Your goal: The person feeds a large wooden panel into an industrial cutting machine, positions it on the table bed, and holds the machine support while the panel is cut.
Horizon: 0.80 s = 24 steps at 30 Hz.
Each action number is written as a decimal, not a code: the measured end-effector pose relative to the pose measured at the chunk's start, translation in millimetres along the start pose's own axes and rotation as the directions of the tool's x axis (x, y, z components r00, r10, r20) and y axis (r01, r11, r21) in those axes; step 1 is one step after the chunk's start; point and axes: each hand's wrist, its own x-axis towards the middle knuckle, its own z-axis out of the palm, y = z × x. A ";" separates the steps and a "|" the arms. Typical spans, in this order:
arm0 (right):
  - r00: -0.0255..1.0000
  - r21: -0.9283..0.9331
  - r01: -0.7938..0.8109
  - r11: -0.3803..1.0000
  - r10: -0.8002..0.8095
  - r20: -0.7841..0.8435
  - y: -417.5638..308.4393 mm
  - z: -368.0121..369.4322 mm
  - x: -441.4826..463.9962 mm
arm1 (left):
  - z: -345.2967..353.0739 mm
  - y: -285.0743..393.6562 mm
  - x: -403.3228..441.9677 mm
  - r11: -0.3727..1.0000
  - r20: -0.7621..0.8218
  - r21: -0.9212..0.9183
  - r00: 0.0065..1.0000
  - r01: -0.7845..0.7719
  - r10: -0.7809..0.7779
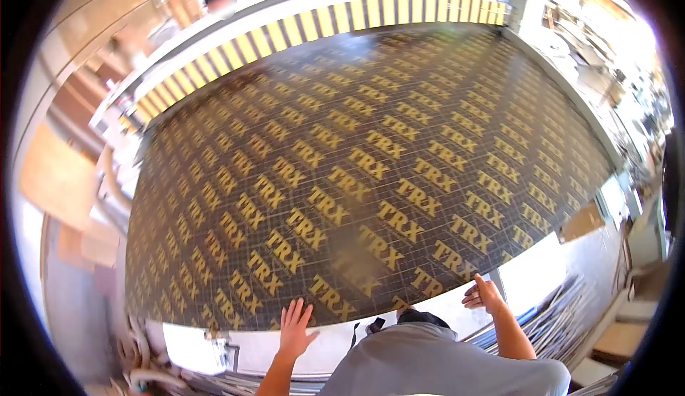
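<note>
A large dark panel (342, 153) printed with yellow TRX lettering covers most of the view and lies flat on a white machine table (264, 353). At the panel's near edge, left of the body, my left hand (295, 326) rests with its fingers spread, the fingertips on the panel. My right hand (484, 294) is at the near edge further right, thumb up against the edge and the other fingers partly curled below it. Whether it grips the edge is hard to make out.
A beam with yellow and black stripes (314, 28) spans the panel's far side. Behind it at the upper left, a person's head (219, 0) shows. Long metal strips (549, 325) lie at the lower right. Hoses (139, 346) hang at the lower left.
</note>
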 end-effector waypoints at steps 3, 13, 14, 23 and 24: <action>0.590 -0.449 0.552 0.703 -0.709 -0.386 16.3 -9.8 16.2 | -3.9 -22.3 -7.0 0.968 -0.088 -0.205 0.983 0.142 -0.163; 0.235 -0.847 0.250 0.469 -0.878 -0.417 -60.2 54.7 40.8 | 27.4 -52.6 42.1 0.840 -0.537 0.077 0.733 0.536 -0.418; 0.236 -0.841 0.247 0.481 -0.872 -0.429 -62.3 55.5 43.3 | 21.0 -42.2 48.1 0.836 -0.546 0.082 0.726 0.543 -0.418; 0.277 -0.845 0.177 0.504 -0.850 -0.449 -73.7 60.8 49.3 | 21.1 -58.9 62.2 0.842 -0.482 0.135 0.777 0.522 -0.404; 0.277 -0.846 0.176 0.504 -0.850 -0.448 -74.4 59.4 50.0 | 34.7 -70.9 60.3 0.848 -0.537 0.179 0.771 0.500 -0.341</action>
